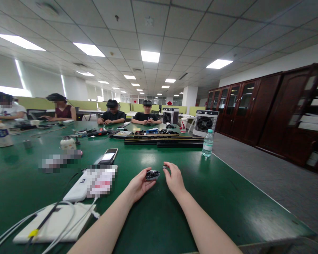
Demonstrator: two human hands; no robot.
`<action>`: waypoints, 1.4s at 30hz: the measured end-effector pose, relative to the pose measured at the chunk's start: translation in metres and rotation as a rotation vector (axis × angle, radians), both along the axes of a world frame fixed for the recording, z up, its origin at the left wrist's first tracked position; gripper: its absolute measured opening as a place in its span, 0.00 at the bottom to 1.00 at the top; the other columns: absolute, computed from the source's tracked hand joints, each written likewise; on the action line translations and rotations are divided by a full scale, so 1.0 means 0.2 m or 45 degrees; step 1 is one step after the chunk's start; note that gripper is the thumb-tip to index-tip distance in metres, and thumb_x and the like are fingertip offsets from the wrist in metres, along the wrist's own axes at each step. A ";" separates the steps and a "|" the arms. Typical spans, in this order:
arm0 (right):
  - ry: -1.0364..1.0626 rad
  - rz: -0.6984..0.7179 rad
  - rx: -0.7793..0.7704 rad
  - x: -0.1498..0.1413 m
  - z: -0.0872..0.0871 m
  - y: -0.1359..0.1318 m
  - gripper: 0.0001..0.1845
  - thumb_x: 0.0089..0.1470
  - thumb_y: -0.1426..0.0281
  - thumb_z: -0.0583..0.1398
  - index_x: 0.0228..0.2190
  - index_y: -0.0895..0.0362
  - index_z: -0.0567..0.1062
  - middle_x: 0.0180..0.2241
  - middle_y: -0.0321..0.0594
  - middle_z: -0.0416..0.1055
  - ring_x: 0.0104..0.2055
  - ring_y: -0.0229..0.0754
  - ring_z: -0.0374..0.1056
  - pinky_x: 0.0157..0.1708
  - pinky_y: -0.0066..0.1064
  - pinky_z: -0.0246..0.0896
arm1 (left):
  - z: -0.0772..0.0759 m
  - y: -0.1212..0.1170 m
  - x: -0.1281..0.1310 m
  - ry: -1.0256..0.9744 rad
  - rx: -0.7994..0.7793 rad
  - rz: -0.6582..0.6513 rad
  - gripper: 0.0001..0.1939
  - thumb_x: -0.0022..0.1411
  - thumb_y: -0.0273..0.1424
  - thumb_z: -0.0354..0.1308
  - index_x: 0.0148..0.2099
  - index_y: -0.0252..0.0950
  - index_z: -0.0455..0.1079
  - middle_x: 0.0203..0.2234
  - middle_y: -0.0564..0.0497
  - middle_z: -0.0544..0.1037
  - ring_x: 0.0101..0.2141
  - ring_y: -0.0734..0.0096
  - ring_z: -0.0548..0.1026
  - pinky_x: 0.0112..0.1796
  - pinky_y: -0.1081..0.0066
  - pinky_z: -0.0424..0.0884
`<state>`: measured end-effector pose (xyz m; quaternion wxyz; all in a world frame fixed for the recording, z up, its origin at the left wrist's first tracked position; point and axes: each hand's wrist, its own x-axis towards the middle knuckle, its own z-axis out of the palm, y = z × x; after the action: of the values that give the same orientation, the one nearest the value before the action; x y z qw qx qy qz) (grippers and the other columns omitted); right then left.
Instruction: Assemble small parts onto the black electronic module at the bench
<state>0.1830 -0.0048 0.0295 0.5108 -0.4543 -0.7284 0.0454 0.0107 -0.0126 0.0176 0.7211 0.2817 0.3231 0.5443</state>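
Note:
Above the green table (148,218), my left hand (140,183) is closed around a small dark device (152,175) with a pale rim and what looks like exposed inner parts. Its exact kind is too small to make out. Just to the right, my right hand (174,178) pinches a small thin dark piece (165,167) between thumb and finger. A short gap separates that piece from the device. Both hands are a little above the tabletop, near the middle of the view.
Left of my arms lie a phone (109,156), a white power bank (78,185), a white notebook (53,224) and cables (69,208). A water bottle (208,143) stands near the right edge. Dark metal bars (180,144) lie ahead; several people sit at the far side.

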 end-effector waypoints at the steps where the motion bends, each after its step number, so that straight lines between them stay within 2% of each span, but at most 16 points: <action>1: 0.006 -0.005 0.002 0.00 0.00 0.00 0.14 0.54 0.72 0.52 0.42 0.57 0.70 0.42 0.45 0.72 0.45 0.46 0.65 0.47 0.42 0.59 | 0.00 0.00 0.00 -0.001 0.000 0.000 0.14 0.62 0.32 0.53 0.51 0.37 0.62 0.38 0.42 0.77 0.33 0.67 0.79 0.35 0.69 0.75; 17: 0.077 -0.033 0.043 0.02 0.00 0.01 0.14 0.54 0.71 0.52 0.43 0.56 0.70 0.42 0.45 0.71 0.44 0.46 0.65 0.46 0.43 0.60 | 0.00 0.00 -0.01 -0.012 0.001 -0.014 0.15 0.62 0.33 0.52 0.51 0.37 0.62 0.39 0.42 0.77 0.33 0.67 0.79 0.36 0.68 0.75; 26: 0.026 -0.042 0.020 0.01 0.00 0.01 0.15 0.54 0.71 0.53 0.43 0.56 0.70 0.41 0.45 0.72 0.45 0.47 0.65 0.46 0.42 0.60 | 0.00 0.00 -0.01 0.000 -0.003 -0.020 0.15 0.62 0.33 0.53 0.51 0.38 0.62 0.38 0.43 0.77 0.32 0.67 0.79 0.35 0.68 0.75; 34: -0.041 -0.033 0.004 0.00 0.01 0.00 0.11 0.52 0.69 0.56 0.38 0.55 0.73 0.38 0.43 0.73 0.43 0.46 0.66 0.45 0.41 0.60 | 0.02 -0.02 0.00 0.016 -0.009 0.008 0.13 0.62 0.31 0.52 0.50 0.36 0.63 0.36 0.43 0.77 0.32 0.67 0.79 0.35 0.68 0.75; 42: -0.048 0.212 -0.051 -0.04 0.03 -0.05 0.09 0.48 0.72 0.60 0.35 0.54 0.74 0.36 0.41 0.74 0.41 0.44 0.68 0.44 0.39 0.62 | 0.05 -0.03 0.01 0.016 -0.024 0.004 0.12 0.63 0.30 0.50 0.50 0.37 0.62 0.33 0.46 0.77 0.28 0.71 0.78 0.33 0.70 0.75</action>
<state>0.1741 -0.0147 0.0353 0.4821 -0.4032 -0.7721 0.0936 0.0124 -0.0188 0.0269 0.7207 0.2777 0.3334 0.5406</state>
